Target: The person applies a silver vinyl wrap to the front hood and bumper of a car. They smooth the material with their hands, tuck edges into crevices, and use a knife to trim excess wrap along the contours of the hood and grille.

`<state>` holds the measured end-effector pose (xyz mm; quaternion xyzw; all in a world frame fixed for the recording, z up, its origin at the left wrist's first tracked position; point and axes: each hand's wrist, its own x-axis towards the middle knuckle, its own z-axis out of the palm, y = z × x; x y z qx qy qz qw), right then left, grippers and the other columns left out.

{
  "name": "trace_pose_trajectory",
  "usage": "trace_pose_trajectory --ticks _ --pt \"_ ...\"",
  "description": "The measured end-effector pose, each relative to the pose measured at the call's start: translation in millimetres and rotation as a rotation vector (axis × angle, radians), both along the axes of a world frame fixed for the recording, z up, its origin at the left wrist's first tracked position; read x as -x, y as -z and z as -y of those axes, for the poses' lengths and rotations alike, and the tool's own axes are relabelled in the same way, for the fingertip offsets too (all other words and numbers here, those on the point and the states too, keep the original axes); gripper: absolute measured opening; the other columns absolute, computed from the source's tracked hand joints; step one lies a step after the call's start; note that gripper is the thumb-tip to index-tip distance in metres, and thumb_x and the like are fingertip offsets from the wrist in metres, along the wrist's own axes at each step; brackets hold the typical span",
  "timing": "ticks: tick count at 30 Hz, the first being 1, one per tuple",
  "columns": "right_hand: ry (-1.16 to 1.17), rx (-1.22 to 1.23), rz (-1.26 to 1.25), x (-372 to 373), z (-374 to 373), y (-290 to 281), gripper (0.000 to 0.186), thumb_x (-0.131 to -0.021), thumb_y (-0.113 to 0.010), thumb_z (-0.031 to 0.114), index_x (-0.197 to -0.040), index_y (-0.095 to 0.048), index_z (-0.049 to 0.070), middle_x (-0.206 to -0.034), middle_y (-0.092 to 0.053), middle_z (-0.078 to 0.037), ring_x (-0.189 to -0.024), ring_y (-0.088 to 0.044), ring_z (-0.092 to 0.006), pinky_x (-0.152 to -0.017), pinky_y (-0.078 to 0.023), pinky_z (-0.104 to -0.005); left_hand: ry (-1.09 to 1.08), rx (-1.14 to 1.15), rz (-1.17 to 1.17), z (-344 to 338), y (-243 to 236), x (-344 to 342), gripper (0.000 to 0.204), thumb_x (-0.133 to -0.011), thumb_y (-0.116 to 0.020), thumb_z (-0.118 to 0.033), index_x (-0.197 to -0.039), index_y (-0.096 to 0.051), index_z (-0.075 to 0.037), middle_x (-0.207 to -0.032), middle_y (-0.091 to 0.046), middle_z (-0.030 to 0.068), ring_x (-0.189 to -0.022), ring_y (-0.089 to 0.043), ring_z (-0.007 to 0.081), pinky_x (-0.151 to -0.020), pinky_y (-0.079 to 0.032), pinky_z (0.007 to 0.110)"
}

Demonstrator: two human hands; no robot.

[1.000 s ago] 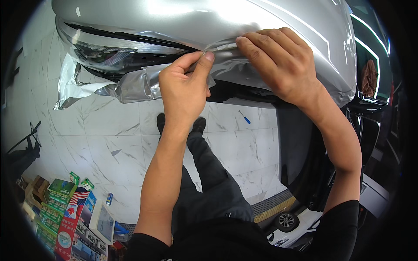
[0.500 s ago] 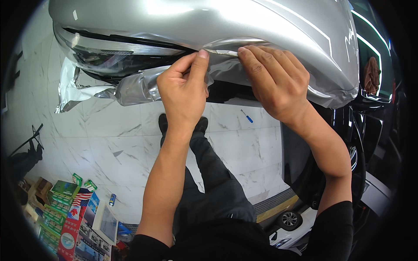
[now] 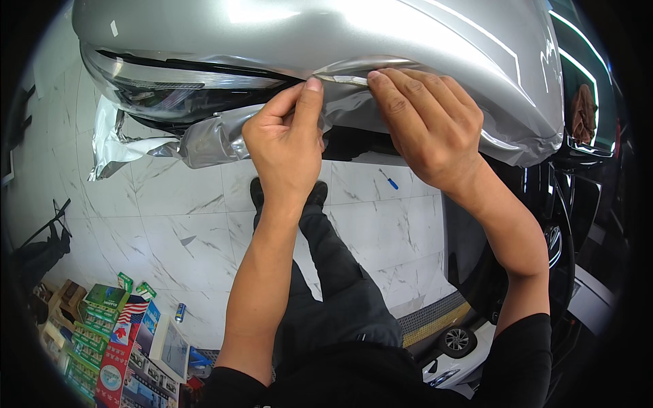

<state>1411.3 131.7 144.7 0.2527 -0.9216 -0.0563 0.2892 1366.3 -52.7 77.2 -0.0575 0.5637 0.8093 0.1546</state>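
Silver wrap film [image 3: 306, 34] covers the car's front panel, smooth over most of it and rippled along the lower edge. My left hand [image 3: 286, 136] pinches the film's edge between thumb and fingers, beside the inner corner of the headlight [image 3: 170, 88]. A little to the right, my right hand [image 3: 435, 129] grips the same edge, fingers bent over it and thumb hidden underneath. Between the two hands the edge is lifted and folded. A loose, crumpled strip of film [image 3: 211, 141] hangs below the headlight, passing behind my left hand.
A blue-handled tool [image 3: 389, 180] lies on the marble-patterned floor. Green and printed boxes [image 3: 102, 319] and a small blue can [image 3: 180, 312] stand at the lower left. A brown cloth [image 3: 583, 115] hangs by the glass at right. A white car [image 3: 449, 360] shows behind me.
Both hands keep hold of the film's edge in nearly the same place. The whole view has shifted slightly; little else differs.
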Motion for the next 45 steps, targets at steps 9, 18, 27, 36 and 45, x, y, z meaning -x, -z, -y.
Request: trace_pose_trajectory --ticks 9,18,27,36,45 --pt "0.009 -0.009 0.009 2 3 -2 0.03 -0.084 -0.078 0.007 -0.112 -0.078 -0.004 -0.103 -0.078 -0.012 -0.09 -0.077 -0.0267 -0.076 -0.061 -0.0386 0.002 0.007 -0.011 0 0 -1 0.027 -0.109 -0.078 -0.021 -0.108 -0.082 0.006 -0.065 -0.06 -0.0034 -0.051 -0.051 0.0039 -0.047 -0.039 0.024" --pt "0.122 0.007 0.064 -8 14 -10 0.031 -0.083 -0.079 0.001 -0.114 -0.079 -0.003 -0.1 -0.079 -0.01 -0.086 -0.077 -0.0249 -0.075 -0.061 -0.0363 -0.005 0.009 -0.021 0 1 -2 0.027 -0.108 -0.079 -0.02 -0.109 -0.082 0.006 -0.065 -0.061 -0.0024 -0.051 -0.051 0.0043 -0.047 -0.04 0.024" --pt "0.336 0.08 0.211 -25 39 -23 0.024 -0.087 -0.085 -0.001 -0.11 -0.079 -0.001 -0.09 -0.079 -0.007 -0.069 -0.072 -0.021 -0.061 -0.056 -0.0339 -0.004 0.028 -0.035 0 -1 -3 0.026 -0.108 -0.079 -0.02 -0.11 -0.082 0.006 -0.065 -0.061 -0.0018 -0.052 -0.051 0.0042 -0.048 -0.041 0.024" --pt "0.534 0.195 0.462 -33 50 -45 0.016 -0.093 -0.083 0.003 -0.108 -0.079 0.001 -0.08 -0.074 -0.012 -0.064 -0.072 -0.027 -0.057 -0.054 -0.0351 0.019 -0.015 -0.038 2 5 -3 0.025 -0.108 -0.08 -0.019 -0.112 -0.081 0.005 -0.067 -0.062 -0.002 -0.053 -0.051 0.0037 -0.048 -0.041 0.024" --pt "0.712 1.61 1.114 -43 61 -77 0.021 -0.113 -0.067 0.01 -0.115 -0.07 -0.01 -0.09 -0.082 -0.017 -0.074 -0.08 -0.0227 -0.07 -0.064 -0.0323 -0.034 0.018 0.025 -2 -3 -5 0.024 -0.106 -0.083 -0.019 -0.111 -0.082 0.005 -0.069 -0.065 -0.0023 -0.054 -0.052 0.0028 -0.048 -0.039 0.023"
